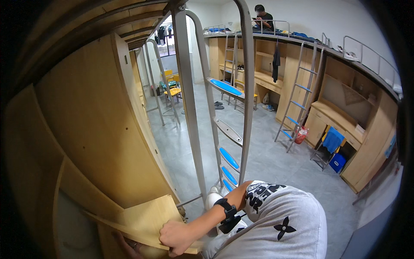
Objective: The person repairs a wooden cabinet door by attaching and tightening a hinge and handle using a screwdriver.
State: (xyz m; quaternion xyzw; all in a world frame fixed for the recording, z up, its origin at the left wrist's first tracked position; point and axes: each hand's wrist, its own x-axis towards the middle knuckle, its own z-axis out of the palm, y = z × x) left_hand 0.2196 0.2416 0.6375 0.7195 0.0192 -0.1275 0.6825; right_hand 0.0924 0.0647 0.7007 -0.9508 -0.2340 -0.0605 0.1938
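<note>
1. Head view: the right hand (174,237) is curled over the front edge of a light wooden panel (146,218) at the lower centre, fingers wrapped onto it.
2. The left hand (129,247) lies under the same panel; only a few fingers show, one with a ring, touching the underside. Whether it grips cannot be told.
3. The panel sits tilted, low beside the tall wooden cabinet (95,129) on the left.
4. A black wrist strap (227,211) is on the right forearm.
5. A metal ladder (215,112) with blue steps rises just right of the cabinet, close to the person's grey shirt (284,220).
6. Across the grey floor (267,159), a second ladder (299,95) leans on loft beds with desks below; a blue chair (331,144) stands near it.
7. Another person (262,17) sits on the far upper bed.
</note>
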